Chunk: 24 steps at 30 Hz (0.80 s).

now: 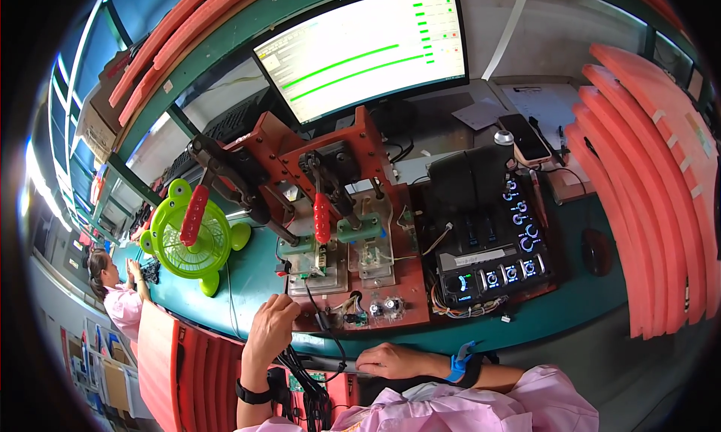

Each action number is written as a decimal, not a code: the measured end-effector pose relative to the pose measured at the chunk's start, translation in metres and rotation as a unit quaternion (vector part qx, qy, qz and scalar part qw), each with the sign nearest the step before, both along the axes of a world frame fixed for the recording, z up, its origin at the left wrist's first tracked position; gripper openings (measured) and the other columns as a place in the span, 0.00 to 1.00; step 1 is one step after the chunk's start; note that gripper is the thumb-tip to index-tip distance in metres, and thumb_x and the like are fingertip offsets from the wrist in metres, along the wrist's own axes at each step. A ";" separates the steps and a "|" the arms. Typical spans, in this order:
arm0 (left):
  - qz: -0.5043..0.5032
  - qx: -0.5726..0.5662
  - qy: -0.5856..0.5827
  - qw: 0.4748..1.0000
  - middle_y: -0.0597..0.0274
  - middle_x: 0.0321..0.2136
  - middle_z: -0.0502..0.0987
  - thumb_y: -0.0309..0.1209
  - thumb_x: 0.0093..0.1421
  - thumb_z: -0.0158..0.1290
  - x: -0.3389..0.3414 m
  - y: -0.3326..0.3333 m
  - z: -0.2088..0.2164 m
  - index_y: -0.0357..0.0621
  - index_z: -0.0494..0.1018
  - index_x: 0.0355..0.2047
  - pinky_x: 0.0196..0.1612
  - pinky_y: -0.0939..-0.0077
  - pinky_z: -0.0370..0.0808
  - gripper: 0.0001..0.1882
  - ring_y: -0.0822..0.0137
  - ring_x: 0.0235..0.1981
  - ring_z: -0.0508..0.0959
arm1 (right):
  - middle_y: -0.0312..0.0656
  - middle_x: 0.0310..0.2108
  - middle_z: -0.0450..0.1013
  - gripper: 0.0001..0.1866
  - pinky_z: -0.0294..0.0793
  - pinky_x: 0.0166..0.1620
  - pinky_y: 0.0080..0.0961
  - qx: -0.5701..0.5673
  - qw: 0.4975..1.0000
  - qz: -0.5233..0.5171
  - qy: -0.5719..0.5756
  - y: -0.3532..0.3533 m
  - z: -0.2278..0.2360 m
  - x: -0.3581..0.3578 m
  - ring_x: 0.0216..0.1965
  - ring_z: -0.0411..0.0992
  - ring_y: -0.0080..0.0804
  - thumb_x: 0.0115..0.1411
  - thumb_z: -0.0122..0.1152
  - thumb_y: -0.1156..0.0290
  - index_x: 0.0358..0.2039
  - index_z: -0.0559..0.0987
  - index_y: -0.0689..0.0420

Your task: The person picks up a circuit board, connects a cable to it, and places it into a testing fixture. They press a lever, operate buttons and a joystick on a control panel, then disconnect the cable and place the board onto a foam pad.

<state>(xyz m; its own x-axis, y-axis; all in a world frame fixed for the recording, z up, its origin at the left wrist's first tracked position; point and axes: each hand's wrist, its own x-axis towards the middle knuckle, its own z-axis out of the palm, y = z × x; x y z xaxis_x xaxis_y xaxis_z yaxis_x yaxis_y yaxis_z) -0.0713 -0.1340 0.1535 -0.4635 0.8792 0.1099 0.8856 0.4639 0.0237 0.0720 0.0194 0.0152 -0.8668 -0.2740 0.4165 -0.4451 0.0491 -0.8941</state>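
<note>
My left hand (272, 328), its fingers curled down and closed, is at the front left corner of the red test fixture (417, 300). What its fingertips hold, if anything, is hidden. Just below it hangs a bundle of black cables (304, 376). My right hand (392, 361) rests at the bench's front edge, fingers loosely stretched to the left, with nothing visible in them. One black cable (324, 321) runs from the fixture down between my hands. Two toggle clamps with red handles (322, 218) stand over green blocks (359, 228) and a small circuit board (321, 263).
A green frog-shaped fan (191, 240) stands left of the fixture. On the right are a black control box with knobs (492, 270), a mouse (596, 252) and stacked red foam trays (638, 206). Behind is a lit monitor (360, 56). A co-worker (120, 297) sits far left.
</note>
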 end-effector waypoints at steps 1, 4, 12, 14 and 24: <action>-0.014 -0.016 0.008 1.000 0.58 0.23 0.66 0.20 0.42 0.46 0.000 0.000 0.002 0.40 0.65 0.22 0.31 0.66 0.66 0.05 0.57 0.30 0.68 | 0.49 0.24 0.70 0.09 0.67 0.33 0.31 0.004 1.000 0.000 -0.002 0.000 0.000 0.000 0.28 0.69 0.44 0.54 0.47 0.72 0.26 0.71 0.65; -0.031 -0.038 0.018 0.999 0.59 0.23 0.66 0.20 0.42 0.47 -0.001 0.002 0.005 0.40 0.65 0.22 0.31 0.66 0.66 0.05 0.58 0.30 0.68 | 0.49 0.25 0.70 0.09 0.67 0.33 0.30 0.006 1.000 0.005 -0.004 0.001 -0.002 0.000 0.29 0.69 0.44 0.54 0.47 0.72 0.27 0.71 0.65; 0.055 -0.030 0.054 0.997 0.59 0.23 0.67 0.24 0.47 0.48 0.001 0.002 -0.014 0.41 0.66 0.20 0.27 0.65 0.66 0.02 0.57 0.27 0.69 | 0.49 0.26 0.70 0.10 0.67 0.35 0.31 0.003 1.000 0.007 -0.004 0.003 -0.001 0.001 0.30 0.69 0.44 0.55 0.47 0.71 0.28 0.72 0.66; 0.094 -0.003 0.072 0.993 0.58 0.21 0.66 0.24 0.49 0.48 0.006 0.006 -0.018 0.41 0.67 0.20 0.25 0.64 0.65 0.03 0.56 0.25 0.69 | 0.49 0.27 0.70 0.10 0.67 0.35 0.31 0.000 1.000 0.008 -0.006 0.003 -0.001 0.001 0.30 0.69 0.44 0.55 0.47 0.71 0.28 0.72 0.66; 0.088 0.073 0.029 0.993 0.56 0.21 0.66 0.27 0.50 0.49 0.017 0.006 -0.017 0.40 0.66 0.24 0.25 0.64 0.65 0.04 0.55 0.24 0.69 | 0.49 0.27 0.71 0.10 0.68 0.35 0.30 0.001 1.000 0.001 -0.013 0.001 -0.002 -0.002 0.30 0.69 0.44 0.55 0.47 0.72 0.28 0.72 0.66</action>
